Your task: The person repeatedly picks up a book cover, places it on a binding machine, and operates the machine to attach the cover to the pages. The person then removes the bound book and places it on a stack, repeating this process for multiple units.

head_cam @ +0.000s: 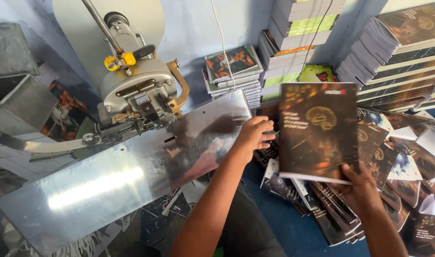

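Right hand: the right hand (362,190) was closed on the bottom edge of a dark booklet (318,129), fingers pinching it from below.
Booklet: it stood up above the right hand, its long side running up and away from the person, its cover facing the camera.
Left hand: the left hand (253,135) had its fingers curled; I could not tell if it gripped anything. It rested at the end of the shiny metal plate (127,176), just left of the booklet.
Nearer hand: the right one held the booklet; the left was close beside its left edge.
Machine: the stitching machine (139,93) sat far left of both hands.
Pile: loose booklets (393,162) lay under and right of the right hand.
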